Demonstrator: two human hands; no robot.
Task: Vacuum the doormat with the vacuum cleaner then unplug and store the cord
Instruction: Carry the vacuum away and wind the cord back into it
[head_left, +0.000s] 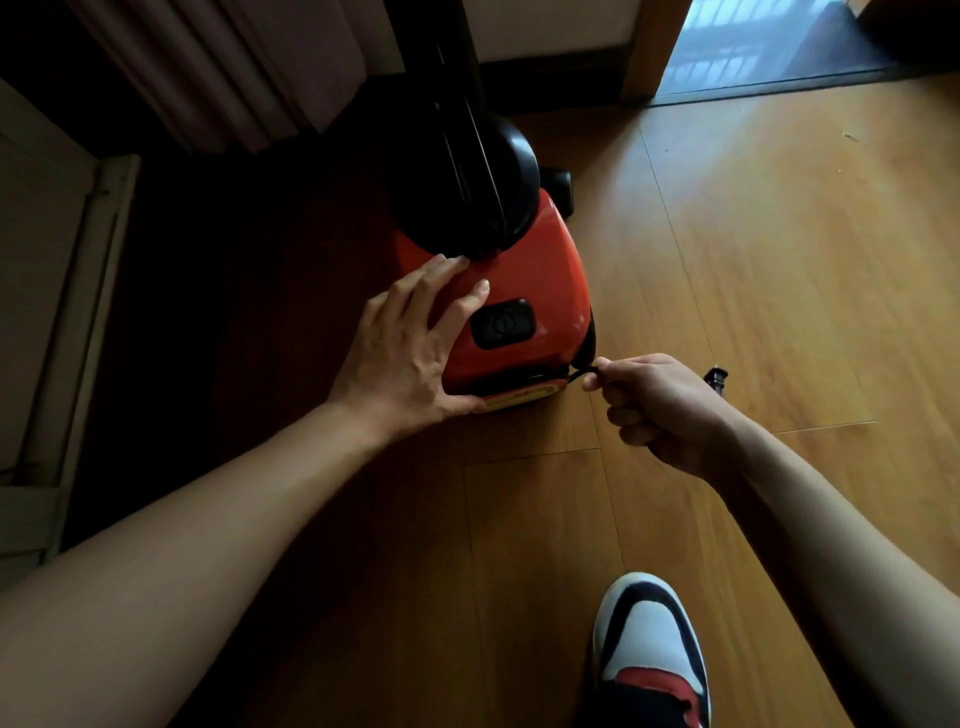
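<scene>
Cord (586, 370) pinched in rt hand (660, 405), beside vacuum (519, 270).

A white, black and red sneaker (649, 649) stands on the wooden floor (779, 260). Pleated curtains (223, 62) hang at upper left. An open doorway (769, 41) shows at upper right.

left arm: I have it reaching forward, bare forearm straight | left hand (410, 348): palm down, fingers (421, 283) spread and nearly straight, thumb low | right arm: I hold it out from lower right, wrist bent inward | right hand (665, 405): curled, thumb and forefinger pinching the cord (584, 371)
</scene>
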